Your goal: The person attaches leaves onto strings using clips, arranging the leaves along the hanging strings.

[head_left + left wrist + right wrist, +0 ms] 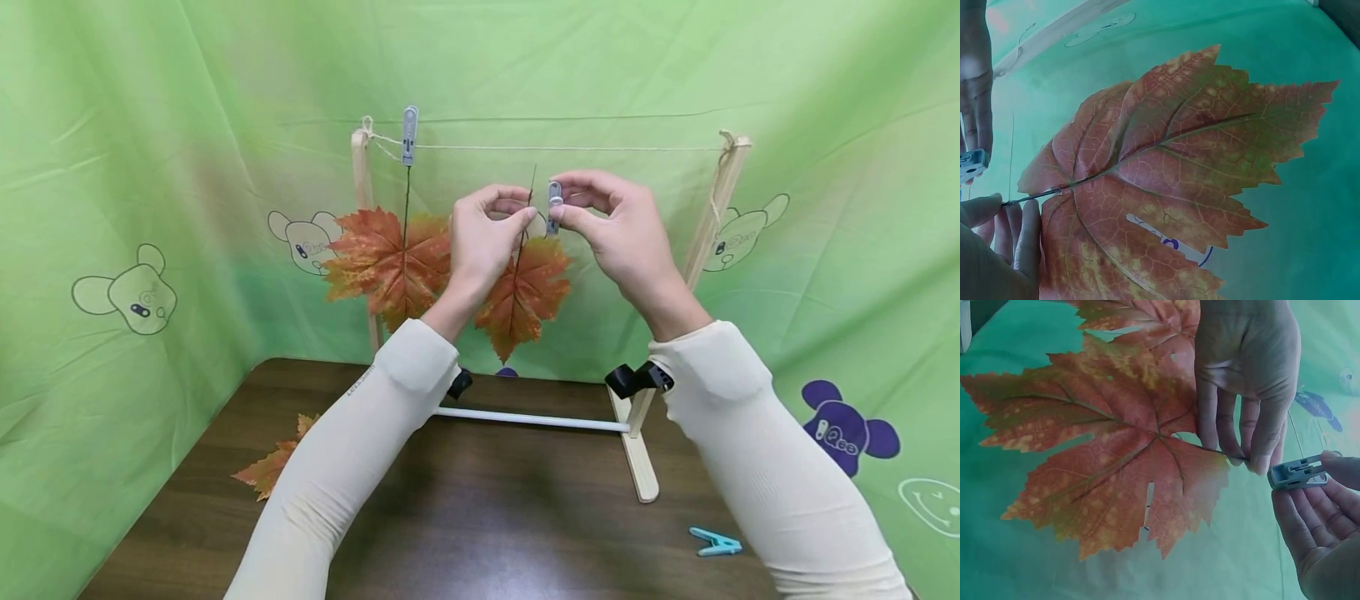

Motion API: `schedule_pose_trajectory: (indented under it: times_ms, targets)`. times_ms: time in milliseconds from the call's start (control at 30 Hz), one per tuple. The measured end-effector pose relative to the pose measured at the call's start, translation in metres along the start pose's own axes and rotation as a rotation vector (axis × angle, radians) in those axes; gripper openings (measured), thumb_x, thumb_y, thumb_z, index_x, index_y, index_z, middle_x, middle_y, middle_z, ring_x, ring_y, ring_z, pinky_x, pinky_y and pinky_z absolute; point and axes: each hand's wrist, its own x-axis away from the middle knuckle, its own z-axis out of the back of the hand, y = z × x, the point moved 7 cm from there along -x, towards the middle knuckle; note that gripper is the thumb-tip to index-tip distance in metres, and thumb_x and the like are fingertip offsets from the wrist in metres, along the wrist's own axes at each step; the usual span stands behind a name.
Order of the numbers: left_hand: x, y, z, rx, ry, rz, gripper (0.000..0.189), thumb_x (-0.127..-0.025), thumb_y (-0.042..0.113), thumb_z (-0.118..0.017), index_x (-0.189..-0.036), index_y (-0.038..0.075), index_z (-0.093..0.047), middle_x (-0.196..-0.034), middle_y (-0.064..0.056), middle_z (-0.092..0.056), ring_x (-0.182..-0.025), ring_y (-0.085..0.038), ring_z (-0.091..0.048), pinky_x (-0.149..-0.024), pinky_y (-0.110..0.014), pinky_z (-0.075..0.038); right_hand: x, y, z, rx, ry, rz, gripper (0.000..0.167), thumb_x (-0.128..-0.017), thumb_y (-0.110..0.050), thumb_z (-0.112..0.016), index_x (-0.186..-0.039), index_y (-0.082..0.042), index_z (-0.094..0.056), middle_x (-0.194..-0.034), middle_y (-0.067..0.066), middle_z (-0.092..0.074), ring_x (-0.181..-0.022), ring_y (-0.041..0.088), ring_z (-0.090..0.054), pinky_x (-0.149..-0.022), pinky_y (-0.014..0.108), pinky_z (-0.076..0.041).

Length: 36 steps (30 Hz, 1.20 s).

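Observation:
My left hand pinches the thin dark stem of an orange maple leaf, which hangs below the fingers with its tip down. Close to its right, my right hand holds a grey clothespin between thumb and fingers. The right wrist view shows that clothespin just beside the pinched stem, apart from it. Both hands are below a string stretched between two wooden posts. Another maple leaf hangs from the string's left end by a second grey clothespin; the left hand overlaps its edge.
The wooden stand's right post rises from a foot on the brown table. A white rod runs low across the stand. On the table lie a turquoise clothespin at right and a leaf partly behind the left sleeve.

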Motion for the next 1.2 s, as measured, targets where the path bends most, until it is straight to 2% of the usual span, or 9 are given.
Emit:
schedule_pose_trajectory:
  times_ms: [133,300,567,700,900,1200]
  targets:
    - [-0.002,0.0,0.001,0.014,0.007,0.004,0.017,-0.091,-0.001,-0.078,-0.109,-0.003,-0.078,-0.094,-0.018,-0.075,-0.078,-0.039,-0.072,-0.058,-0.022,-0.055,-0.006,-0.007,-0.001,-0.029,0.004,0.024,0.028,-0.095,-0.003,-0.075,-0.123,-0.002,-0.074,-0.097,-0.011,-0.075,-0.098,0.009,-0.069,-0.087,0.019,-0.053]
    - [-0.005,0.001,-0.001,0.026,0.006,0.013,0.017,-0.091,-0.001,-0.079,-0.108,-0.003,-0.078,-0.092,-0.018,-0.076,-0.067,-0.029,-0.069,-0.057,-0.022,-0.054,-0.013,-0.014,-0.002,-0.141,0.024,0.029,0.025,-0.093,0.002,-0.075,-0.117,-0.001,-0.076,-0.095,-0.007,-0.075,-0.095,0.011,-0.069,-0.087,0.019,-0.055]
    - [-0.007,0.0,-0.004,0.002,0.008,0.034,0.014,-0.092,0.001,-0.078,-0.106,0.002,-0.079,-0.091,-0.012,-0.077,-0.076,-0.035,-0.072,-0.06,-0.022,-0.056,-0.025,-0.019,-0.004,-0.342,0.052,0.023,0.018,-0.09,0.008,-0.076,-0.103,-0.004,-0.078,-0.089,0.0,-0.075,-0.086,0.012,-0.07,-0.083,0.02,-0.059]
    - [-0.006,-0.001,-0.004,0.003,0.007,0.039,0.014,-0.092,0.002,-0.079,-0.106,0.003,-0.079,-0.091,-0.012,-0.076,-0.08,-0.038,-0.072,-0.061,-0.023,-0.057,-0.029,-0.021,-0.004,-0.371,0.082,0.033,0.017,-0.089,0.008,-0.077,-0.101,-0.004,-0.078,-0.088,0.002,-0.075,-0.082,0.012,-0.07,-0.08,0.021,-0.06]
    - [-0.007,-0.002,-0.002,0.02,0.022,0.044,0.014,-0.092,0.0,-0.079,-0.106,0.002,-0.078,-0.091,-0.013,-0.076,-0.075,-0.034,-0.071,-0.06,-0.022,-0.056,-0.035,-0.024,-0.006,-0.381,0.103,0.039,0.017,-0.087,0.008,-0.078,-0.099,-0.004,-0.079,-0.086,0.002,-0.074,-0.079,0.013,-0.068,-0.08,0.022,-0.06]
    - [-0.007,-0.001,-0.004,0.015,0.012,0.044,0.017,-0.093,0.001,-0.077,-0.11,0.0,-0.078,-0.095,-0.012,-0.076,-0.084,-0.038,-0.072,-0.064,-0.024,-0.059,-0.044,-0.028,-0.002,-0.438,0.121,0.044,0.019,-0.086,0.012,-0.078,-0.096,-0.004,-0.079,-0.085,0.003,-0.074,-0.078,0.013,-0.069,-0.078,0.021,-0.061]
